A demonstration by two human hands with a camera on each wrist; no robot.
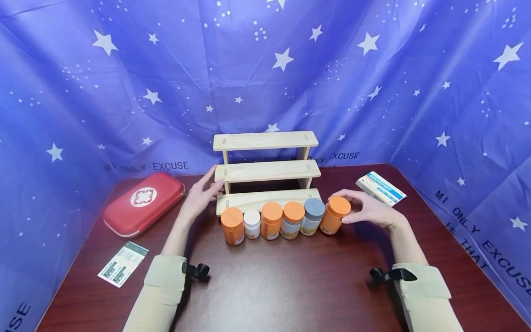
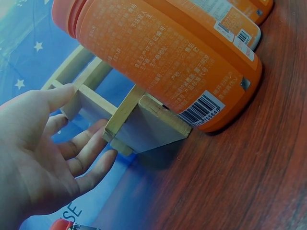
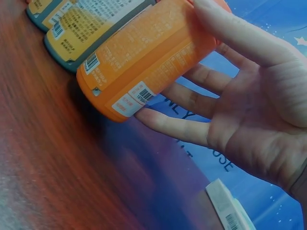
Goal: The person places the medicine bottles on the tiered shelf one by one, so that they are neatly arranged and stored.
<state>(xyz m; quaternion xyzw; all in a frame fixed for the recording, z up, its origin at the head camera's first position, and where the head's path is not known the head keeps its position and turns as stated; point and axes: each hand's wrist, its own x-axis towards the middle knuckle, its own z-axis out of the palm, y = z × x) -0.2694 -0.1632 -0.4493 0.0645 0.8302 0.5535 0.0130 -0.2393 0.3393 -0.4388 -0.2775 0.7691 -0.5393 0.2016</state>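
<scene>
Right hand: its fingers (image 1: pixel 365 210) curl around the orange bottle (image 1: pixel 335 216) at the right end of the row, thumb on the near side, the other fingers behind.
Left hand: its fingers (image 1: pixel 201 196) are spread and loosely bent, grasping nothing, and touch the left end of the wooden three-tier rack (image 1: pixel 265 140).
Bottle row: along the rack's front, left to right, stand an orange-lidded orange bottle (image 1: pixel 232 227), a small white bottle (image 1: pixel 251 224), another orange bottle (image 1: pixel 271 221), an orange-lidded jar (image 1: pixel 291 223) and a gray-lidded jar (image 1: pixel 311 220), then the gripped bottle.
Left side: a red zippered case (image 1: pixel 128 214) with a white round emblem; nearer the person, a flat white-and-green packet (image 1: pixel 123 263).
Right side: a white-and-blue box (image 1: pixel 381 188), beyond the right hand.
Tabletop: dark reddish wood-grain (image 1: pixel 282 286).
Backdrop: blue cloth (image 1: pixel 249 60) printed with white stars and black lettering.
Sleeves: pale, with black straps (image 1: pixel 196 271) at the wrists.
</scene>
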